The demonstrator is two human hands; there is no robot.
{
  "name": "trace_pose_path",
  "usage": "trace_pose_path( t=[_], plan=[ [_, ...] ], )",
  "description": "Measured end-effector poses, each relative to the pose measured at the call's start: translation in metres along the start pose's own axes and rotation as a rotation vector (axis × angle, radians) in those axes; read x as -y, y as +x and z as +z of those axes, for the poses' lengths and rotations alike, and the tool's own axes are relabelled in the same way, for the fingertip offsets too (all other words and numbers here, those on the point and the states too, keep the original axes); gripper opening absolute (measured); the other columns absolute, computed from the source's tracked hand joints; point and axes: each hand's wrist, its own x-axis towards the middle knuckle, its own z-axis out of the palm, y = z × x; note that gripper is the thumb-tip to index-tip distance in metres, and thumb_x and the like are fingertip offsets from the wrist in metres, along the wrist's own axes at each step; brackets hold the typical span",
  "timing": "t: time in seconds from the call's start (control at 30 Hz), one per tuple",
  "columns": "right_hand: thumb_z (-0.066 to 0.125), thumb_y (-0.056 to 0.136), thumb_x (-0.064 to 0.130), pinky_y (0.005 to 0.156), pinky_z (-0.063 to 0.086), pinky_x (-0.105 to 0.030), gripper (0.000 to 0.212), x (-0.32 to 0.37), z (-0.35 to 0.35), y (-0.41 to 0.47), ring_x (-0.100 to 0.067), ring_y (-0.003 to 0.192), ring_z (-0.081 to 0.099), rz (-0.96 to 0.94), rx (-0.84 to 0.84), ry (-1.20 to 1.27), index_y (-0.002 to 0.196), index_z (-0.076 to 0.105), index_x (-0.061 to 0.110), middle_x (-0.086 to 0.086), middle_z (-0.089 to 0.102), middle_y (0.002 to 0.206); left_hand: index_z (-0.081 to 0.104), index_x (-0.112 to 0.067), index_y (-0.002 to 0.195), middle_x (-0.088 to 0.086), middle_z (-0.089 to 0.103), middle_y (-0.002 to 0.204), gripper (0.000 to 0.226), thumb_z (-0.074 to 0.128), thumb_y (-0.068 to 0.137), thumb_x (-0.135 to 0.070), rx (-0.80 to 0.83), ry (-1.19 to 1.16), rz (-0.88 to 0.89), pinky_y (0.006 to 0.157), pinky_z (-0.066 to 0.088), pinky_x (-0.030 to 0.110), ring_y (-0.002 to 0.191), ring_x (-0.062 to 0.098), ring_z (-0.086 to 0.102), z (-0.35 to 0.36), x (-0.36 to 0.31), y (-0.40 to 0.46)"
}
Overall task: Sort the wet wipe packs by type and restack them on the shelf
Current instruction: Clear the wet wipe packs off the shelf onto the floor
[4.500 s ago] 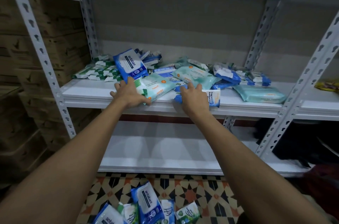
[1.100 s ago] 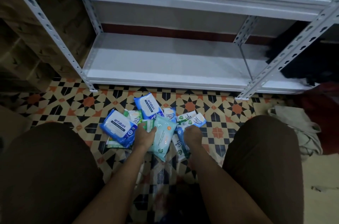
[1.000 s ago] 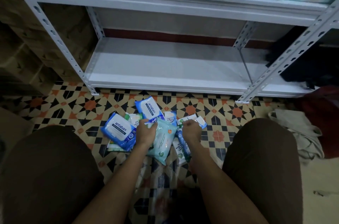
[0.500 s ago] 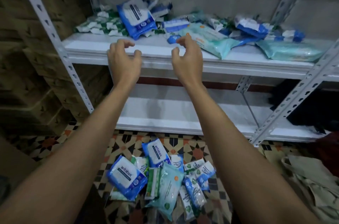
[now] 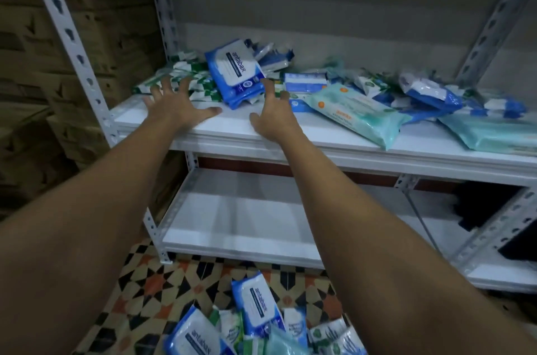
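In the head view, both hands have moved farther over the shelf (image 5: 203, 125) than half a second ago. The left hand (image 5: 174, 105) and right hand (image 5: 273, 119) now spread straight fingers, holding nothing. A blue pack (image 5: 235, 73) lies just beyond and between the fingers; a teal pack (image 5: 357, 113) lies right of them. Other packs (image 5: 255, 322) lie on the floor below the arms.

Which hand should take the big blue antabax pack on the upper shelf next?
Probably the right hand: its fingertips sit at the lower right edge of the blue antabax pack. The left hand is spread open farther left, nearer the green-and-white packs. Neither hand holds anything.
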Motion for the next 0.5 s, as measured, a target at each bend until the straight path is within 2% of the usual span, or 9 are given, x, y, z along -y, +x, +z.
trace_pose_path(
  t=[0.13,0.23,0.37,0.5],
  plan=[
    [0.077,0.08,0.057,0.121,0.021,-0.056,0.115,0.002,0.009,0.03,-0.046,0.152,0.007,-0.04,0.024,0.01,0.159,-0.003,0.037,-0.026,-0.007,0.164,-0.002,-0.046,0.158,0.008,-0.015,0.168,0.118,0.043,0.063,-0.099,0.025,-0.001,0.013,0.121,-0.003,0.062,0.153,0.039,-0.01,0.007,0.005,0.028],
    [0.078,0.069,0.07,0.12,0.023,-0.057,0.125,0.007,0.019,0.054,-0.045,0.151,0.012,-0.046,0.044,-0.005,0.158,-0.006,0.044,-0.024,-0.003,0.164,-0.001,-0.049,0.157,0.01,-0.014,0.168,0.115,0.039,0.063,-0.1,0.0,0.034,0.023,0.12,-0.004,0.063,0.153,0.04,-0.012,0.012,0.003,0.049],
    [0.074,0.067,0.076,0.117,0.026,-0.057,0.122,0.01,0.029,0.077,-0.042,0.149,0.015,-0.032,-0.007,-0.053,0.158,-0.001,0.043,-0.024,0.015,0.161,0.002,-0.057,0.154,0.007,-0.012,0.169,0.116,0.045,0.056,-0.101,-0.004,-0.009,0.017,0.118,-0.003,0.066,0.153,0.042,-0.005,0.015,0.004,0.072],
    [0.075,0.074,0.066,0.109,0.033,-0.047,0.111,0.007,0.034,0.099,-0.039,0.137,0.036,-0.077,-0.06,-0.021,0.158,0.007,0.043,-0.015,0.041,0.152,0.012,-0.061,0.151,0.009,-0.007,0.169,0.105,0.05,0.06,-0.098,-0.018,-0.019,0.033,0.117,-0.001,0.067,0.153,0.042,0.0,0.017,0.005,0.081]
  ],
)
